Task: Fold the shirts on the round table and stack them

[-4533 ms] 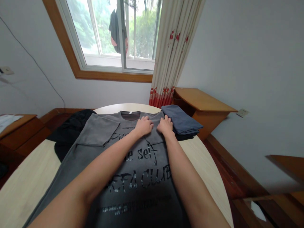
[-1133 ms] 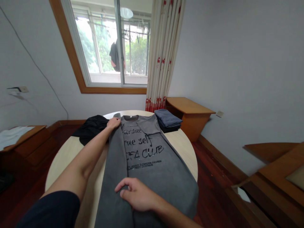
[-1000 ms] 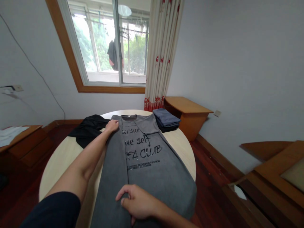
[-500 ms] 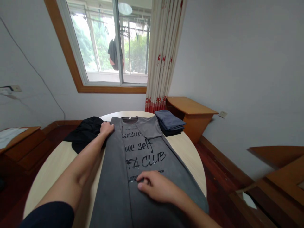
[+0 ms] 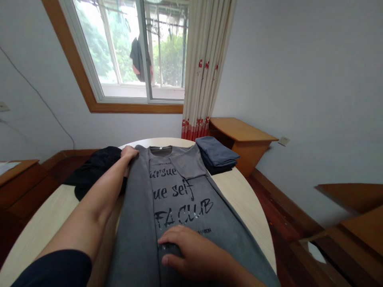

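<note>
A grey T-shirt [image 5: 182, 199] with black lettering lies face up, its collar toward the window. Its left side is folded inward in a long strip over part of the print, and one short sleeve rests across the upper right of the chest. At the far left shoulder, my left hand [image 5: 130, 152] is closed on the shirt's edge; its fingertips are partly hidden. My right hand [image 5: 188, 249] is over the lower print, palm down, with thumb and bent fingers apart and nothing held. Beside my left forearm is a crumpled black garment [image 5: 92, 169].
A stack of folded dark clothes [image 5: 217, 153] sits at the back right of the round pale table [image 5: 251, 203]. Behind it stand a wooden desk [image 5: 239, 129] and a curtain [image 5: 206, 79] by the window. More wooden furniture [image 5: 356, 227] is at right.
My right hand has shifted left and nearer to me across the shirt. My left hand stays at the shoulder. The view has tilted down and come a little closer to the table.
</note>
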`<state>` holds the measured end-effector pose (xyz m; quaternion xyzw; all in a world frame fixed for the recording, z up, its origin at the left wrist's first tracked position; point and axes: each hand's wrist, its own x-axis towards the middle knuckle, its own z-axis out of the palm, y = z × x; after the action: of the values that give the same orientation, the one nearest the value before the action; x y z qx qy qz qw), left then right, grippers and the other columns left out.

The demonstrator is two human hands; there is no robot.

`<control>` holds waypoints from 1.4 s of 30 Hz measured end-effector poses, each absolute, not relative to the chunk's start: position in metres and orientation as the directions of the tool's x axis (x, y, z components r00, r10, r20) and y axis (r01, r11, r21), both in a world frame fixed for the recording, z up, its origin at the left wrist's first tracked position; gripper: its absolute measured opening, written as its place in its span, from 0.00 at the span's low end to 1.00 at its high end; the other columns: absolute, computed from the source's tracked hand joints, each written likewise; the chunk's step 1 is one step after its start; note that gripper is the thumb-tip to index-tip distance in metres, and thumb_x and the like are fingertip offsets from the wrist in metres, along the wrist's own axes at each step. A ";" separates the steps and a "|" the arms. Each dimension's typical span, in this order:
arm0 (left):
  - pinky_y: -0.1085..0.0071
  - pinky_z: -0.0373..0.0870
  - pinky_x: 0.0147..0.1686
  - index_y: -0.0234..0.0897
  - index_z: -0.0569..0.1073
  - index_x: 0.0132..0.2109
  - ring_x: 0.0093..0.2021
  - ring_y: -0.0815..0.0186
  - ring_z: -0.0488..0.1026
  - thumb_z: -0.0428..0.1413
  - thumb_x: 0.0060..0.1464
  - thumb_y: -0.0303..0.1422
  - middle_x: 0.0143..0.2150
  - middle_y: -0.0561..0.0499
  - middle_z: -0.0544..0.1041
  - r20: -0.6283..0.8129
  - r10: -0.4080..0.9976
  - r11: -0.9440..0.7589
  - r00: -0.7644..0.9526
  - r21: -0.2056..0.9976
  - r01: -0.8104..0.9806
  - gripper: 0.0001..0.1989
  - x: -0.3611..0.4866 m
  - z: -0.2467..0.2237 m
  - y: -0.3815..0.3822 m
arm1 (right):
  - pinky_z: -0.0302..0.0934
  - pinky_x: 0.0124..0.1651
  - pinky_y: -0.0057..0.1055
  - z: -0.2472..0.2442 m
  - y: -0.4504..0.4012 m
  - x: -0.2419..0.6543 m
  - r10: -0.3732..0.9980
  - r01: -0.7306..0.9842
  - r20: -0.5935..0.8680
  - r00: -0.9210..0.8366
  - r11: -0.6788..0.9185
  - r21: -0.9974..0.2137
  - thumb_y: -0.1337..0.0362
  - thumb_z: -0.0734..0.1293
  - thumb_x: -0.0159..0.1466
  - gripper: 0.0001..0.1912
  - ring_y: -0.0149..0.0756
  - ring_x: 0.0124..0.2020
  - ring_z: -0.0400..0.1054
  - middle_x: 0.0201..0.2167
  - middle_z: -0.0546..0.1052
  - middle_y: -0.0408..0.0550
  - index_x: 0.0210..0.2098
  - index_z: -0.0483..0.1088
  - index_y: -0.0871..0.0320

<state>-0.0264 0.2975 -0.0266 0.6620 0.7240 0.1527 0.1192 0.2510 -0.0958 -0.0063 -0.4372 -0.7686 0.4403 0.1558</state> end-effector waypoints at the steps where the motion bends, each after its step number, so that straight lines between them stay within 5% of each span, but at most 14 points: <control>1: 0.55 0.70 0.51 0.31 0.77 0.58 0.54 0.45 0.75 0.56 0.54 0.56 0.53 0.34 0.80 0.035 0.990 0.115 -0.140 0.392 0.913 0.37 -0.028 -0.024 0.299 | 0.53 0.68 0.36 -0.006 -0.094 0.250 0.800 0.532 -0.149 -0.582 0.236 -0.813 0.60 0.69 0.65 0.25 0.44 0.64 0.64 0.60 0.74 0.53 0.61 0.72 0.55; 6: 0.57 0.66 0.58 0.21 0.71 0.61 0.61 0.47 0.70 0.49 0.65 0.44 0.60 0.33 0.75 0.173 0.966 0.108 -0.190 0.396 0.912 0.29 -0.038 -0.007 0.306 | 0.47 0.72 0.39 -0.007 -0.087 0.247 0.709 0.486 -0.109 -0.697 0.355 -0.799 0.58 0.69 0.65 0.30 0.44 0.70 0.57 0.67 0.67 0.54 0.66 0.66 0.56; 10: 0.53 0.63 0.61 0.14 0.63 0.65 0.64 0.45 0.66 0.46 0.68 0.38 0.65 0.25 0.67 0.242 0.964 0.046 -0.106 0.239 0.970 0.30 -0.033 -0.005 0.289 | 0.46 0.73 0.42 -0.007 -0.081 0.246 0.672 0.502 -0.103 -0.734 0.433 -0.749 0.58 0.69 0.67 0.30 0.45 0.71 0.54 0.69 0.64 0.55 0.66 0.66 0.57; 15: 0.52 0.52 0.68 0.25 0.66 0.66 0.71 0.48 0.56 0.47 0.67 0.39 0.72 0.34 0.59 0.240 0.958 -0.184 0.159 0.083 0.979 0.27 -0.011 -0.031 0.213 | 0.47 0.72 0.49 -0.013 -0.063 0.259 0.748 0.585 -0.029 -0.663 0.495 -0.643 0.58 0.67 0.68 0.26 0.48 0.70 0.56 0.67 0.66 0.56 0.64 0.68 0.58; 20: 0.51 0.46 0.70 0.24 0.62 0.69 0.74 0.49 0.51 0.40 0.69 0.44 0.73 0.34 0.57 0.133 0.915 -0.376 0.381 -0.064 0.925 0.33 -0.013 -0.070 0.090 | 0.51 0.70 0.51 -0.047 -0.033 0.286 0.851 0.689 0.148 -0.505 0.500 -0.525 0.59 0.65 0.69 0.23 0.49 0.68 0.59 0.65 0.69 0.58 0.61 0.71 0.59; 29: 0.50 0.50 0.71 0.38 0.52 0.75 0.75 0.53 0.48 0.39 0.71 0.47 0.76 0.44 0.50 0.134 0.797 -0.600 0.588 0.077 0.796 0.32 -0.035 -0.083 -0.114 | 0.51 0.70 0.51 -0.085 -0.012 0.312 0.900 0.775 0.284 -0.331 0.431 -0.462 0.59 0.64 0.69 0.20 0.49 0.66 0.62 0.63 0.72 0.58 0.56 0.75 0.60; 33: 0.47 0.47 0.71 0.43 0.47 0.76 0.76 0.51 0.44 0.41 0.71 0.47 0.77 0.46 0.46 0.025 0.724 -0.687 0.690 0.122 0.716 0.32 -0.035 -0.068 -0.169 | 0.52 0.70 0.44 -0.079 -0.017 0.311 0.905 0.812 0.283 -0.318 0.414 -0.412 0.59 0.63 0.69 0.19 0.46 0.65 0.63 0.62 0.72 0.57 0.55 0.75 0.60; 38: 0.45 0.54 0.68 0.48 0.58 0.73 0.74 0.47 0.51 0.45 0.69 0.45 0.75 0.47 0.53 -0.057 0.644 -0.744 0.763 0.188 0.642 0.28 -0.037 -0.035 -0.189 | 0.56 0.65 0.41 -0.059 -0.031 0.331 0.970 0.952 0.235 -0.067 0.133 -0.277 0.61 0.64 0.68 0.18 0.49 0.63 0.65 0.61 0.72 0.60 0.53 0.76 0.62; 42: 0.57 0.69 0.58 0.43 0.77 0.58 0.59 0.51 0.73 0.50 0.66 0.41 0.61 0.44 0.76 -0.089 0.627 -0.717 0.774 0.323 0.618 0.20 -0.023 0.004 -0.177 | 0.63 0.55 0.39 -0.049 -0.048 0.362 0.967 0.953 0.117 0.226 -0.194 -0.234 0.61 0.66 0.66 0.25 0.52 0.57 0.69 0.57 0.73 0.66 0.60 0.68 0.66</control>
<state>-0.0227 -0.1771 0.0037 0.9264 0.3360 0.0135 0.1692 0.3620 -0.0481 -0.0485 -0.7721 -0.6216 0.0278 0.1289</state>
